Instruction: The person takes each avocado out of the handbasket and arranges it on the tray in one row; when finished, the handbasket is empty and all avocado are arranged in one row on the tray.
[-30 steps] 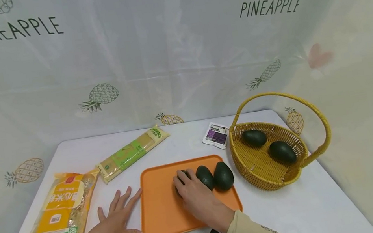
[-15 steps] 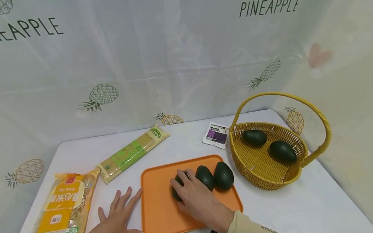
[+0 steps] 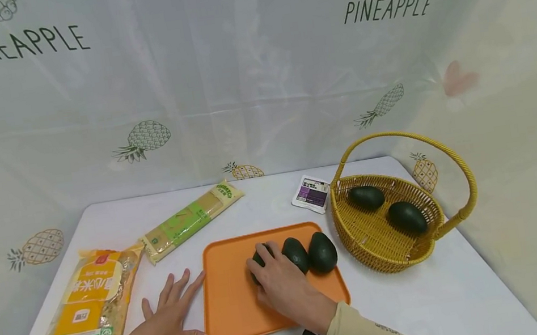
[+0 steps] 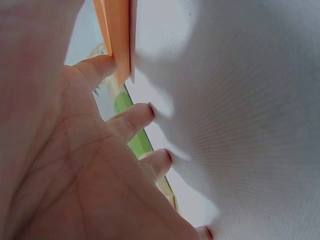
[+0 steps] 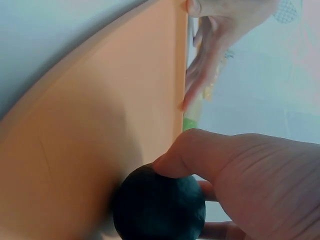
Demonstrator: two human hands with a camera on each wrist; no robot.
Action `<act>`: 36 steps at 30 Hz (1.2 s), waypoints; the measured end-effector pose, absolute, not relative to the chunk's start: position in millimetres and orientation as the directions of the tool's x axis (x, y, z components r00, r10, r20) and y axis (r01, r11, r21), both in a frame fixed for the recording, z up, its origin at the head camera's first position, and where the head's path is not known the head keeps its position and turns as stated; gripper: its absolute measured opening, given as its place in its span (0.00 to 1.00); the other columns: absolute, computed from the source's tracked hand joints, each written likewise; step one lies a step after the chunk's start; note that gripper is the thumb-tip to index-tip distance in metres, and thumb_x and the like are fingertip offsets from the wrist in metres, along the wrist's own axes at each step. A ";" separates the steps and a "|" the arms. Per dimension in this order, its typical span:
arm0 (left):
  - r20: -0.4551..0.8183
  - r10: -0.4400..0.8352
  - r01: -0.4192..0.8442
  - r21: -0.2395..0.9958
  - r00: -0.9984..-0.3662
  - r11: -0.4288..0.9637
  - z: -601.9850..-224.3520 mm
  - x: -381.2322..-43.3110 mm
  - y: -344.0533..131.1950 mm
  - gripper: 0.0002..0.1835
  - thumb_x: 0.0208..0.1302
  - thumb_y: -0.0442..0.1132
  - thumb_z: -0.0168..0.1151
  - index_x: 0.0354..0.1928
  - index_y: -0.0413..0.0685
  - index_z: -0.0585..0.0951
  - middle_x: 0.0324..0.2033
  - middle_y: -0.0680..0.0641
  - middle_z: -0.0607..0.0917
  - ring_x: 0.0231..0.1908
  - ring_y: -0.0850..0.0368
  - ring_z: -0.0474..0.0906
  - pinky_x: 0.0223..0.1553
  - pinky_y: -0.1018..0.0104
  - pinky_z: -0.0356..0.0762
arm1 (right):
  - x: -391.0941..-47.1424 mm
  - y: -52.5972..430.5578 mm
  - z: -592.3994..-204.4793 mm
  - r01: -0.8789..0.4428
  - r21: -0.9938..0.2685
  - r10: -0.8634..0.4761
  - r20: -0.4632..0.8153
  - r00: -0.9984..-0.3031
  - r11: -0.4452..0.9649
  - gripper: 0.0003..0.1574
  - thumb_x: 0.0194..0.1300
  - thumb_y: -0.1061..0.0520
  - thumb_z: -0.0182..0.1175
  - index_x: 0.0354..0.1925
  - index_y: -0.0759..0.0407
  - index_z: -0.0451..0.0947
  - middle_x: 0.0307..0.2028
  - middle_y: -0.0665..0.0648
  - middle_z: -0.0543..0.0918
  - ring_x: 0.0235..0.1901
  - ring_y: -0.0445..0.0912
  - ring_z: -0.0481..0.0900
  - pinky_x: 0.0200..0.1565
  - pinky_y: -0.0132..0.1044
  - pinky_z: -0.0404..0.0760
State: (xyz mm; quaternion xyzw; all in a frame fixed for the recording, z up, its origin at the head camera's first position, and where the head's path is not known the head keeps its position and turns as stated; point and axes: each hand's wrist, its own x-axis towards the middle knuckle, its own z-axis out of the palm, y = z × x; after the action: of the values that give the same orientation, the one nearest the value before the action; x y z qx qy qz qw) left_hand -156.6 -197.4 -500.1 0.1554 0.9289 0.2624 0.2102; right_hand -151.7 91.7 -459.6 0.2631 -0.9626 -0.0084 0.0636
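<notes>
In the head view my right hand grips a dark green avocado on the orange tray, with the thumb on one side and fingers on the other in the right wrist view. Two more avocados, a middle one and a right one, stand beside it on the tray's right half. My left hand is spread with straight fingers at the tray's left edge. Its thumb and index fingertip touch the rim, and the other fingertips rest on the white table in the left wrist view.
A yellow wicker basket with a tall handle holds two avocados at the right. Left of it lies a small white and purple packet. A green noodle pack lies behind the tray, and an orange bag lies at the left.
My right hand and the gripped avocado have shifted slightly, a little left and then back right. The left hand, the tray and the other avocados have stayed in place.
</notes>
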 end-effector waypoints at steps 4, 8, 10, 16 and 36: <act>-0.315 0.395 0.173 0.550 -0.863 0.817 -499.4 -156.9 -196.7 0.74 0.38 0.66 0.84 0.87 0.62 0.53 0.86 0.33 0.44 0.82 0.18 0.28 0.61 0.04 0.18 | -151.2 93.6 -458.7 -0.501 0.052 -0.503 0.107 -0.857 0.864 0.24 0.68 0.47 0.73 0.59 0.51 0.81 0.65 0.61 0.78 0.65 0.57 0.75 0.60 0.40 0.87; -0.317 0.394 0.170 0.550 -0.863 0.817 -497.6 -156.7 -195.6 0.73 0.39 0.65 0.85 0.87 0.61 0.53 0.86 0.32 0.44 0.81 0.18 0.28 0.61 0.04 0.18 | -151.0 94.1 -460.1 -0.511 0.044 -0.512 0.122 -0.850 0.859 0.22 0.70 0.48 0.71 0.58 0.52 0.81 0.66 0.63 0.78 0.65 0.58 0.74 0.61 0.42 0.87; -0.319 0.393 0.169 0.551 -0.862 0.817 -497.3 -156.6 -195.3 0.73 0.39 0.65 0.85 0.87 0.61 0.53 0.86 0.32 0.44 0.81 0.18 0.28 0.61 0.04 0.18 | -150.6 93.9 -460.6 -0.511 0.035 -0.511 0.126 -0.850 0.859 0.22 0.71 0.48 0.71 0.59 0.52 0.81 0.67 0.63 0.78 0.66 0.58 0.74 0.61 0.43 0.87; -0.323 0.394 0.168 0.551 -0.861 0.817 -497.2 -157.2 -195.4 0.73 0.39 0.66 0.84 0.87 0.61 0.52 0.86 0.32 0.43 0.81 0.18 0.27 0.61 0.04 0.17 | -149.8 93.8 -460.7 -0.501 0.011 -0.498 0.117 -0.859 0.866 0.28 0.72 0.46 0.71 0.64 0.52 0.79 0.71 0.65 0.76 0.69 0.59 0.74 0.63 0.45 0.87; -0.325 0.402 0.168 0.561 -0.856 0.811 -498.1 -157.1 -195.7 0.73 0.40 0.66 0.84 0.87 0.60 0.52 0.86 0.32 0.43 0.81 0.19 0.26 0.60 0.05 0.15 | -154.8 124.4 -419.2 -0.456 -0.220 -0.418 0.198 -0.887 0.863 0.31 0.71 0.50 0.72 0.68 0.56 0.80 0.77 0.69 0.70 0.72 0.66 0.71 0.54 0.49 0.91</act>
State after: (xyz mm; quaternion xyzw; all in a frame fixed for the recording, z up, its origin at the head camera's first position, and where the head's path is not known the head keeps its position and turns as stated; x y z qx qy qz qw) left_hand -157.1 -195.7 -498.1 0.1537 0.9258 0.2665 0.2197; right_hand -154.8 124.4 -419.2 0.2269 -0.9624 0.1314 0.0716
